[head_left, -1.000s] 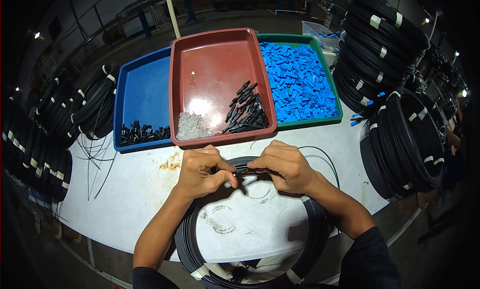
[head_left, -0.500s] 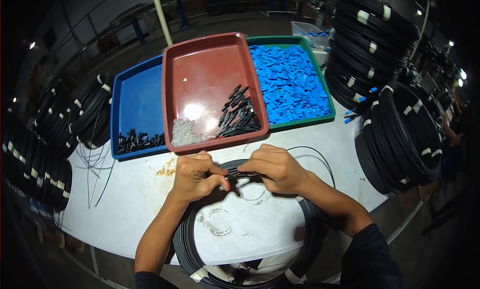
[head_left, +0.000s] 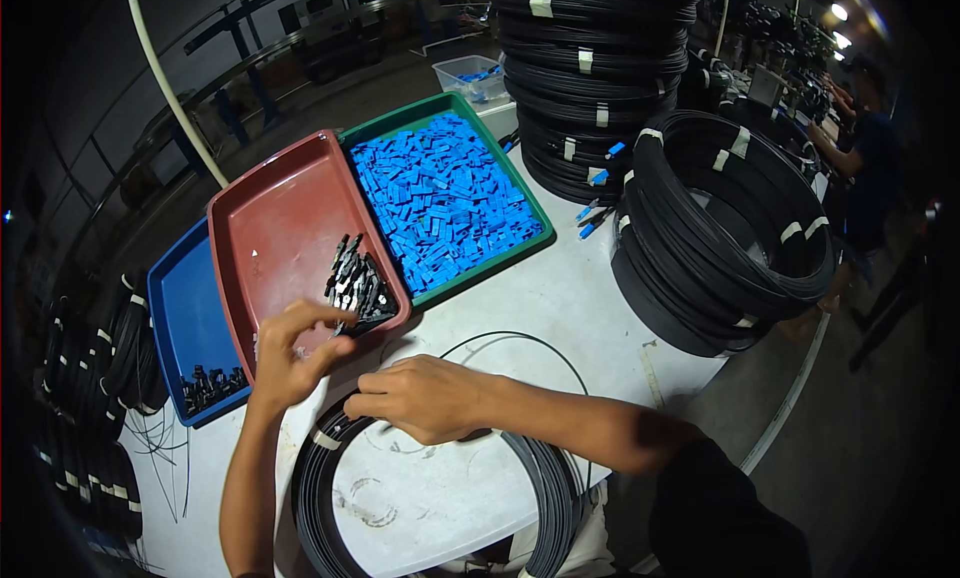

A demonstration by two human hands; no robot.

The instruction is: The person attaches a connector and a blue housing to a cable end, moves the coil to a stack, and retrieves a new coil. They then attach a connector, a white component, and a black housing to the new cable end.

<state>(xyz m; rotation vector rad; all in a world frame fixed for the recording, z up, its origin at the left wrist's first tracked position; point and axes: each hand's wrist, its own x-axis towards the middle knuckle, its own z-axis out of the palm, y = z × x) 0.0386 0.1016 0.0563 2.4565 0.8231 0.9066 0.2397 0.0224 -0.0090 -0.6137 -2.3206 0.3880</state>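
Observation:
A coil of black cable (head_left: 318, 493), bound with pale tape, lies over the front of the white table. My right hand (head_left: 425, 398) is closed on the black cable at the coil's far side; its fingertips and what they pinch are partly hidden. A loose cable loop (head_left: 530, 338) curves out behind that hand. My left hand (head_left: 292, 358) is raised over the front edge of the red tray (head_left: 275, 203), thumb and forefinger apart, with nothing visible between them. Small black connector parts (head_left: 365, 288) lie in the tray just beyond its fingers.
Blue clips (head_left: 440, 198) fill the green tray (head_left: 535, 240). The blue tray (head_left: 180, 308) holds small black pieces (head_left: 212, 383). Stacked cable coils (head_left: 600, 78) and more coils (head_left: 720, 228) stand on the right, others (head_left: 95, 458) at left. A person (head_left: 865, 158) is at far right.
My left hand has left the coil and moved to the red tray, its fingers parting. My right hand stays at the coil. The view has swung to the right.

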